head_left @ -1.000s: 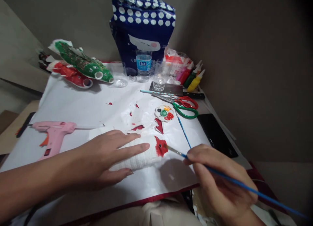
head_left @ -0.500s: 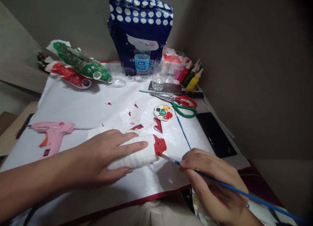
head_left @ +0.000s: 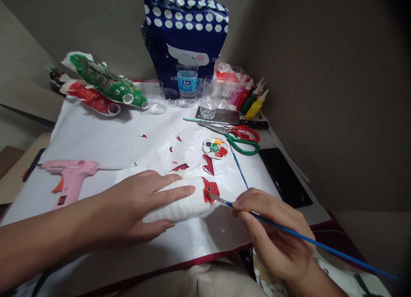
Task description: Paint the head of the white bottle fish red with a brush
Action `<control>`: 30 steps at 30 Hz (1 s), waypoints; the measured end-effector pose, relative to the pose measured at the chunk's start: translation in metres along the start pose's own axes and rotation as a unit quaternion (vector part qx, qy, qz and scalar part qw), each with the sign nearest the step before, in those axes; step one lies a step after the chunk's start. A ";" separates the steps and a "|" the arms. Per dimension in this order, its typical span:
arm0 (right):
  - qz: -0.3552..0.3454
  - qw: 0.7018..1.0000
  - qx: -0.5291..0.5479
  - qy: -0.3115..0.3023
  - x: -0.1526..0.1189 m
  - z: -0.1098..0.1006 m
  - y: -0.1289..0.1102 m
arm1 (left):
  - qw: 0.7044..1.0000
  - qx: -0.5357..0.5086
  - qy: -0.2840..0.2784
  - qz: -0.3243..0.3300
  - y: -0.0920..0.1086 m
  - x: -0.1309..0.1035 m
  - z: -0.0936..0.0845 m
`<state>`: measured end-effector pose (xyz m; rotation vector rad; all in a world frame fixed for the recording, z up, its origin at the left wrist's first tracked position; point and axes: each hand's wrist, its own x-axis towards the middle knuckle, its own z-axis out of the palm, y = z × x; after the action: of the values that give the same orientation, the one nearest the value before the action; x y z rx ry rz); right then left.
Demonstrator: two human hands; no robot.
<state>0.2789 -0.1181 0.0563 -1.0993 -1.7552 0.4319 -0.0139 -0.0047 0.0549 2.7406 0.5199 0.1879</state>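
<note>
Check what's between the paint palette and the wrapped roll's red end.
Head view: a jagged red patch on the white sheet sits between the palette and red end; can't tell if scrap or tear.

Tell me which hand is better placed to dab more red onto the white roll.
Right, I'd judge: the right hand holds the blue paintbrush, its bristles at the red end of the white roll. The left hand lies over the roll.

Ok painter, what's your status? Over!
Left hand on white roll. Right hand holding blue brush, tip at roll's red end. Red scraps beyond roll, not under brush.
</note>
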 end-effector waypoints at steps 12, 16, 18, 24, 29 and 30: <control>0.004 1.000 0.005 -0.005 -0.002 0.002 0.004 | 1.000 0.000 0.010 -0.006 0.004 0.000 0.004; -0.006 1.000 0.016 0.009 -0.002 0.002 0.004 | 1.000 -0.005 0.020 -0.018 0.004 0.000 0.005; 0.002 1.000 0.015 0.016 -0.002 0.003 0.005 | 1.000 -0.003 0.018 -0.012 0.003 0.000 0.004; 0.005 0.999 0.029 -0.031 -0.001 -0.003 0.006 | 1.000 -0.007 0.011 -0.006 0.002 0.000 0.004; -0.028 0.998 0.049 -0.002 0.000 -0.002 0.004 | 1.000 -0.010 0.012 -0.019 0.004 0.000 0.003; -0.032 0.998 0.049 0.002 0.001 -0.001 0.003 | 1.000 -0.010 0.010 -0.014 0.004 0.000 0.003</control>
<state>0.2811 -0.1154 0.0554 -0.9714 -1.7433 0.4704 -0.0118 -0.0087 0.0537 2.7129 0.5593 0.2127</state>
